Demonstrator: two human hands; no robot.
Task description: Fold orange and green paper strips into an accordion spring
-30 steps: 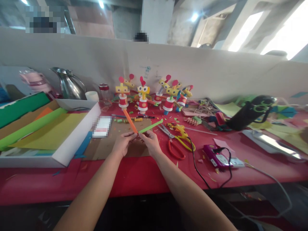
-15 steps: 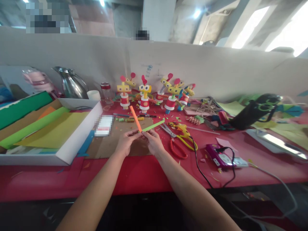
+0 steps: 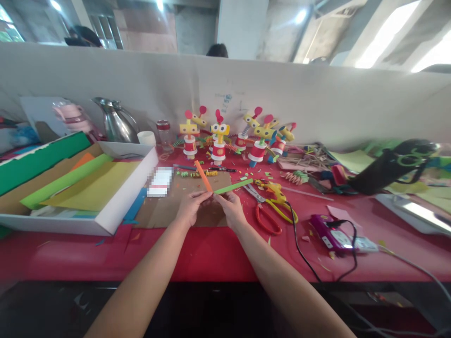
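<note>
Between my hands, an orange paper strip (image 3: 203,176) and a green paper strip (image 3: 235,186) meet at their near ends in a V. My left hand (image 3: 191,205) pinches the joint at the orange strip's lower end. My right hand (image 3: 229,206) is closed on the green strip close to the same joint. Both hands are just above a brown cardboard sheet (image 3: 155,213). Beyond them lie folded spring strips (image 3: 204,173) in yellow and green. Several paper robot figures (image 3: 219,151) with red cup bodies and yellow heads stand at the back.
Scissors (image 3: 268,220) with red and yellow handles lie right of my hands, beside a yellow glue gun (image 3: 276,191). Farther right are a purple power strip (image 3: 326,232) with cords and a black bottle (image 3: 382,169). A white box (image 3: 128,188) of coloured paper stands left, near a steel jug (image 3: 120,123).
The view has shifted, so the table's things appear farther right. Both hands still pinch the strips at the joint; the green strip's angle has flattened slightly.
</note>
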